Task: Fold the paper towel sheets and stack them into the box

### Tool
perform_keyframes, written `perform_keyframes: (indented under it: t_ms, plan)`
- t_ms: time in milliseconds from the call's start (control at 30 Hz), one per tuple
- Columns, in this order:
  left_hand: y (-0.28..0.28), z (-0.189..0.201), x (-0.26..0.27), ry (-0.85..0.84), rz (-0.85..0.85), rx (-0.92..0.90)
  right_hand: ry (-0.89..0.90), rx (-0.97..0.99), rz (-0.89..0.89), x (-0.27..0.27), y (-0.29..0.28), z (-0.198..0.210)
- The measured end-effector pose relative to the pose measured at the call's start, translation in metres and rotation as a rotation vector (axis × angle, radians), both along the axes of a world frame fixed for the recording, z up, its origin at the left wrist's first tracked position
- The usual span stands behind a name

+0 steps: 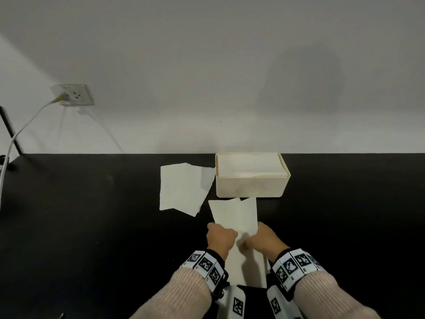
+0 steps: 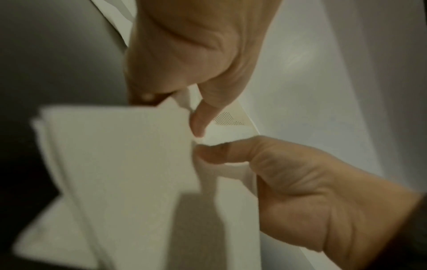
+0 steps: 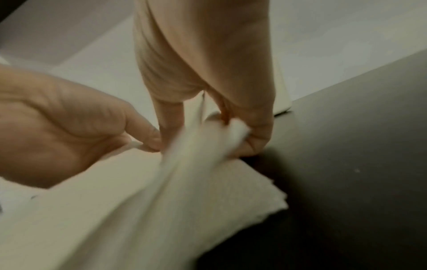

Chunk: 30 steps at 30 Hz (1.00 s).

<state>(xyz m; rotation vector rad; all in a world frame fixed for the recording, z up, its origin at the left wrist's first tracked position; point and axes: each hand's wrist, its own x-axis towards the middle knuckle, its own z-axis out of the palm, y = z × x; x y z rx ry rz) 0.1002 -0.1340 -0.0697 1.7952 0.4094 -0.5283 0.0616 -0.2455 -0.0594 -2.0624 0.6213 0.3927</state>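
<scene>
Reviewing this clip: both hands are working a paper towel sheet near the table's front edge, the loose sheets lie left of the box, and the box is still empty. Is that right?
Not quite: the box is not empty. The head view shows a stack of folded sheets filling it nearly to the rim. The rest holds: the left hand and right hand pinch the paper towel sheet, and the loose sheets lie left of the box.

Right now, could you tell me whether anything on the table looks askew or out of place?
Only the loose sheets left of the box: they lie fanned and crooked, corners not matching. The sheet pinched by the left hand and right hand has uneven top corners. The box's stack looks tidy.
</scene>
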Motion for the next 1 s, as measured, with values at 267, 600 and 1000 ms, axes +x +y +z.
perform_keyframes:
  t_ms: [267,600,1000]
  plan:
    - [0.015,0.025,-0.003,-0.134,-0.356,-0.411,-0.232,0.61,-0.49,-0.017,-0.024,0.022]
    - [0.009,0.035,-0.005,-0.217,-0.428,-0.432,-0.254,0.538,-0.212,-0.001,-0.013,0.034]
    - [0.03,0.046,0.021,-0.182,-0.036,-0.748,-0.237,0.212,-0.244,-0.017,-0.078,0.061]
